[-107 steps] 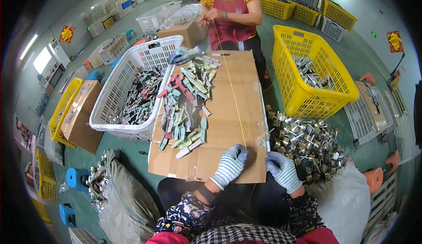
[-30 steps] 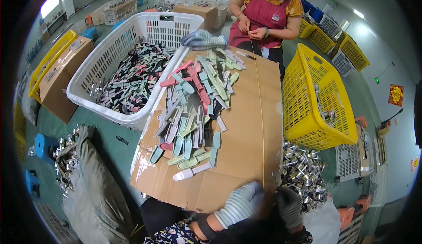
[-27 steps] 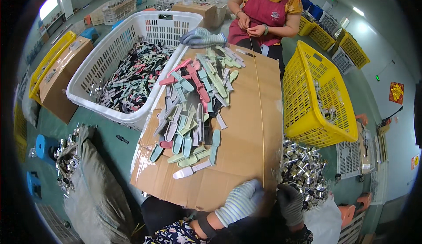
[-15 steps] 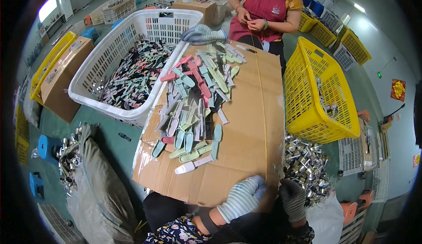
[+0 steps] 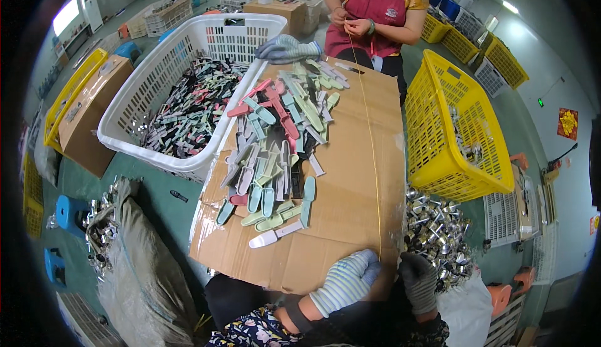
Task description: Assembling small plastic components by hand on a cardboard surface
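Note:
My left hand [image 5: 346, 282], in a blue-and-white striped knit glove, is closed at the near right edge of a cardboard sheet [image 5: 344, 203]. A thin yellow string [image 5: 374, 159] runs taut from its fingers to the far side. My right hand [image 5: 418, 282], in a dark-palmed grey glove, is beside the edge with its fingers curled; what they hold, if anything, is hidden. At the string's far end are both hands [image 5: 358, 26] of a person in a red apron. Left of the string lies a heap of pastel, red and black plastic handle-like pieces [image 5: 275, 137].
A spare striped glove [image 5: 288, 50] lies at the sheet's far left corner. Left stands a white basket [image 5: 122, 118] of similar pieces; right, a yellow basket [image 5: 460, 181] above piled shiny metal parts [image 5: 436, 234]. A grey sack [image 5: 141, 265] rests on the floor at left.
The person across has shifted their hands slightly left and up, and the string's far end has moved with them. My hands stay nearly in place.

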The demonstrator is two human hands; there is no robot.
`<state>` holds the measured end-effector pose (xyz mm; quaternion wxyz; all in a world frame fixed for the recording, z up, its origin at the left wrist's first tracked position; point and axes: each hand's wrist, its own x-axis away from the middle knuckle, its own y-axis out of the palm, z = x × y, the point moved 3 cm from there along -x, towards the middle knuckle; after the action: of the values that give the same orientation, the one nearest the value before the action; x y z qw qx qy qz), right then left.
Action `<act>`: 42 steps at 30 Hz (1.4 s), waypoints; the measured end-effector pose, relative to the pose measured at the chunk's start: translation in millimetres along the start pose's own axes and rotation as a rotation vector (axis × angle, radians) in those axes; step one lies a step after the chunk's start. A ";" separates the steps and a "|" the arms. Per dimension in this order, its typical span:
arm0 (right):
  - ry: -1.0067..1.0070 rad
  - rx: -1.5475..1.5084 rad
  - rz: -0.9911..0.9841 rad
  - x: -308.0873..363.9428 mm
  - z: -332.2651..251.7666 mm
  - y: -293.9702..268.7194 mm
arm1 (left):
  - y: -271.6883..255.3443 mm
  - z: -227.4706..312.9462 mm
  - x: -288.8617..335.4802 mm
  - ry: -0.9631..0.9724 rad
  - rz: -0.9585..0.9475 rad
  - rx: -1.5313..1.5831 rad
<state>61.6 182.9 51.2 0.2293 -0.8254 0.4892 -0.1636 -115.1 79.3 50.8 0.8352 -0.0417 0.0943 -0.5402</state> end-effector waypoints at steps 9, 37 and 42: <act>-0.019 0.001 0.014 -1.6 -6.0 -2.8 | 1.5 -0.3 0.4 0.020 0.035 -0.005; -0.113 0.048 0.050 2.6 -15.8 -5.8 | 4.4 -4.4 3.4 0.053 0.060 -0.021; -0.121 0.019 0.057 1.3 -13.4 -5.6 | 3.0 -3.4 2.1 0.032 0.067 -0.007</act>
<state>59.7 181.1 65.6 0.2707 -0.8173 0.4963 -0.1114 -112.3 78.8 46.7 0.8510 -0.0328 0.1108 -0.5124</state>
